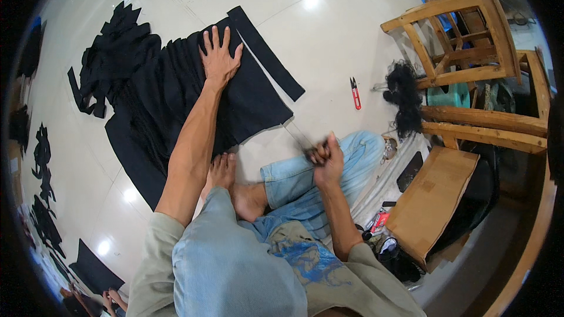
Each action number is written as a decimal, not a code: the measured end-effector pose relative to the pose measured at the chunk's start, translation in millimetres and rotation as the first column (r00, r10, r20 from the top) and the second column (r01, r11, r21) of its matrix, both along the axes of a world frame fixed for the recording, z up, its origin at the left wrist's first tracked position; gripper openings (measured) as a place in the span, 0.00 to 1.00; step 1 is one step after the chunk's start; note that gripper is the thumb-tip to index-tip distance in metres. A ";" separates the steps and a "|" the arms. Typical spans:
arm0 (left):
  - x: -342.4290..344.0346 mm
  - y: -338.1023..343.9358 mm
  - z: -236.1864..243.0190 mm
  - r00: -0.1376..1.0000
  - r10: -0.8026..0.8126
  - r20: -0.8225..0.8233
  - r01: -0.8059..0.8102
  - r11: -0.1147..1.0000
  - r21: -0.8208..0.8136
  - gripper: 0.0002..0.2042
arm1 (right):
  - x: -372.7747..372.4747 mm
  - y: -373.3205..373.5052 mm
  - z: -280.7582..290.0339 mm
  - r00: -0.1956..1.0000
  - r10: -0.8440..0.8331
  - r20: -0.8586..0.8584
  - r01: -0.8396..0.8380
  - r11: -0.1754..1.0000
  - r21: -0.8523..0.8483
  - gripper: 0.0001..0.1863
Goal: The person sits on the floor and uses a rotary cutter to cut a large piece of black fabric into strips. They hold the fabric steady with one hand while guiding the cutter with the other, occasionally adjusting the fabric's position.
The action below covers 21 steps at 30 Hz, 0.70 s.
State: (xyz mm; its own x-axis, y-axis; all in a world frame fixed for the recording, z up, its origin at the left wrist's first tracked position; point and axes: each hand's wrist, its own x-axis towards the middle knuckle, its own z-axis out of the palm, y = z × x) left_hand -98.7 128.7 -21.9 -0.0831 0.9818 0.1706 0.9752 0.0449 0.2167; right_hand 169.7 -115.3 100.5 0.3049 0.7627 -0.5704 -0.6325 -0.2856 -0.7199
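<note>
Black cut cloth pieces (170,88) lie stacked and overlapping on the floor, with a long black strip (264,53) along their right side. My left hand (220,61) rests flat on the stack near its upper edge, fingers spread. My right hand (326,158) is closed in front of my bent knee, apart from the cloth. Thin dark threads (298,134), blurred by motion, run from the cloth's near right corner to my right fingers. Red-handled thread snips (355,94) lie on the floor to the right, out of both hands.
To the right, a clump of black thread (403,98) hangs by a wooden frame (458,70). A cardboard sheet (435,199) and a dark phone-like slab (409,172) lie below it. More black scraps (44,164) are at the left; another person's hands (113,300) show at lower left.
</note>
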 end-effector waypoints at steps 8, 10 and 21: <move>2.6 -3.8 1.4 1.000 -0.008 -0.015 0.008 1.000 0.005 0.35 | 74.3 -107.1 38.0 0.997 0.006 0.072 -0.011 0.997 0.070 0.15; 1.4 -3.6 2.3 0.999 0.001 -0.042 -0.002 0.999 -0.032 0.35 | 62.4 -89.5 29.5 0.965 0.080 0.250 -0.081 0.997 -0.006 0.14; 6.7 0.0 -0.4 1.000 -0.014 0.004 0.014 1.000 0.019 0.34 | -35.1 45.4 -107.1 -0.139 0.452 0.881 -0.624 0.651 -0.433 0.25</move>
